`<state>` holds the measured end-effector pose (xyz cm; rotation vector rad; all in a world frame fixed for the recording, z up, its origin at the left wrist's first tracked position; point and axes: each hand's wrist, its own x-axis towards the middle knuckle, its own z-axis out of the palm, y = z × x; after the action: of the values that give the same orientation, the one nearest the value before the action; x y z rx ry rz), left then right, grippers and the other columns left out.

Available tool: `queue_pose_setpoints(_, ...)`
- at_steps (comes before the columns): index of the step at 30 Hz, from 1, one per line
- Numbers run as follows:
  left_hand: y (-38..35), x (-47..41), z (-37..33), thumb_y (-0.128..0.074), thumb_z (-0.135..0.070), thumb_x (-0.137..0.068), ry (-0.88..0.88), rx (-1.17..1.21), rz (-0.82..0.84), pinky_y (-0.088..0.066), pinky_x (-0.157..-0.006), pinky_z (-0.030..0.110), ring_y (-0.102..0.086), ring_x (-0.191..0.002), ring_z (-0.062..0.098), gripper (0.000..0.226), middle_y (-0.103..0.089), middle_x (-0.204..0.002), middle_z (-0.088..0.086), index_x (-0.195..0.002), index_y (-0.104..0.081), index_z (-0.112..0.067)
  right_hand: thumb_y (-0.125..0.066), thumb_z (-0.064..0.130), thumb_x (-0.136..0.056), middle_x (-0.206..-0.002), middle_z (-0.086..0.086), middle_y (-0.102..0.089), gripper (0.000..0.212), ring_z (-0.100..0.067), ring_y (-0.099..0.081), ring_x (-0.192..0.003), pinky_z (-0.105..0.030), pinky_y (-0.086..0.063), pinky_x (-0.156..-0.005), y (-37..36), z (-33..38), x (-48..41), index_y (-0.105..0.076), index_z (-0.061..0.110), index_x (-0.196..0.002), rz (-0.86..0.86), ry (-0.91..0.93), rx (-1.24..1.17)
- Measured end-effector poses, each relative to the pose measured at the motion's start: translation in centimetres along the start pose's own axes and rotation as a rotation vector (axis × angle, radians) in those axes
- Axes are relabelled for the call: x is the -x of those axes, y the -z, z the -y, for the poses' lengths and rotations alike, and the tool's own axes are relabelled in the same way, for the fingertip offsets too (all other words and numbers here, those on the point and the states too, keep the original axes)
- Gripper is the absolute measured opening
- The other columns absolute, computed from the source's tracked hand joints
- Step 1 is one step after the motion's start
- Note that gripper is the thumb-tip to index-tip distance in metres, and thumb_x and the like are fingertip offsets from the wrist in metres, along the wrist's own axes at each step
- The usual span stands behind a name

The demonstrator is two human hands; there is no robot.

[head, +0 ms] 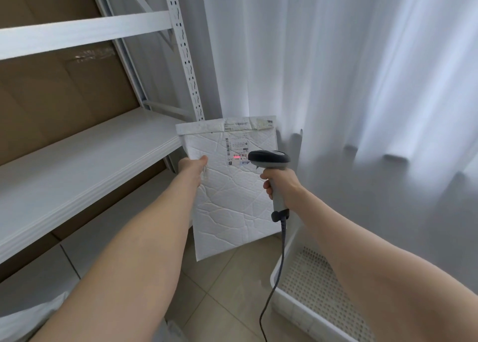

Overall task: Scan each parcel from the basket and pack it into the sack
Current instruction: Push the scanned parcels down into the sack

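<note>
Soft daylight through curtain (pixel 362 70), wide-angle edge bending

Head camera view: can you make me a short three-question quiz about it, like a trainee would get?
1. True or false: the scanner is in the right hand.
2. What does the left hand grip? A) the white padded parcel B) a cardboard box C) a roll of tape
3. Fill in: the red scan light falls on the parcel's ____.
Key: 1 true; 2 A; 3 label.

Tiled floor (pixel 227 292), white perforated basket (pixel 323 290) on it
</note>
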<state>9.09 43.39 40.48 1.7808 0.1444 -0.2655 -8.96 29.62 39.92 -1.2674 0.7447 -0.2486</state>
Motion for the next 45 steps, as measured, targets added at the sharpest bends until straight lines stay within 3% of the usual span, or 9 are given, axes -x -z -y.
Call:
queue_pose_setpoints(9, 0.6, -0.8, 0.5, -0.071, -0.020, -0.086, 0.033, -0.007, 0.005, -0.048, -0.093, 0.037, -0.059, -0.109, 0.032, 0.045, -0.060, -0.122, 0.017, -0.122, -0.054, 0.001, -0.059, 0.004, -0.083, -0.047, -0.003, -0.050, 0.006, -0.014, -0.041, -0.037, -0.019, -0.035, -0.043, 0.1, 0.5, 1.0, -0.058, 0.006, -0.077, -0.025, -0.004, -0.037)
queue_pose_setpoints(17, 0.5, -0.8, 0.4, -0.071, -0.021, -0.085, 0.030, -0.009, 0.027, -0.048, -0.092, 0.035, -0.059, -0.110, 0.030, 0.048, -0.060, -0.124, 0.017, -0.123, -0.053, 0.003, -0.058, 0.003, -0.084, -0.054, -0.006, -0.048, 0.009, -0.013, -0.040, -0.037, -0.017, -0.034, -0.041, 0.1, 0.8, 1.8, -0.055, 0.006, -0.076, -0.033, -0.013, -0.024)
queue_pose_setpoints(24, 0.3, -0.6, 0.4, -0.071, -0.021, -0.086, 0.024, -0.020, 0.037, -0.046, -0.089, 0.032, -0.059, -0.111, 0.030, 0.050, -0.059, -0.125, 0.017, -0.124, -0.053, 0.005, -0.058, 0.003, -0.085, -0.055, -0.006, -0.048, 0.011, -0.014, -0.040, -0.038, -0.017, -0.035, -0.042, -0.2, 0.9, 1.9, -0.054, 0.008, -0.075, -0.042, -0.021, -0.031)
queue_pose_setpoints(29, 0.6, -0.5, 0.4, -0.070, -0.019, -0.086, 0.016, -0.011, 0.031, -0.040, -0.078, 0.028, -0.058, -0.110, 0.029, 0.046, -0.060, -0.123, 0.017, -0.122, -0.054, 0.005, -0.058, 0.005, -0.084, -0.056, -0.006, -0.048, 0.010, -0.014, -0.040, -0.039, -0.017, -0.035, -0.043, -0.3, 0.9, 1.9, -0.054, 0.009, -0.077, -0.041, -0.006, -0.005)
queue_pose_setpoints(45, 1.2, -0.1, 0.1, -0.069, -0.017, -0.087, 0.027, 0.006, 0.042, -0.040, -0.078, 0.026, -0.058, -0.112, 0.027, 0.046, -0.060, -0.125, 0.015, -0.125, -0.053, 0.005, -0.058, 0.005, -0.083, -0.051, -0.004, -0.049, 0.008, -0.013, -0.040, -0.039, -0.018, -0.036, -0.042, -1.2, 1.3, 2.1, -0.054, 0.009, -0.077, -0.025, -0.011, 0.039)
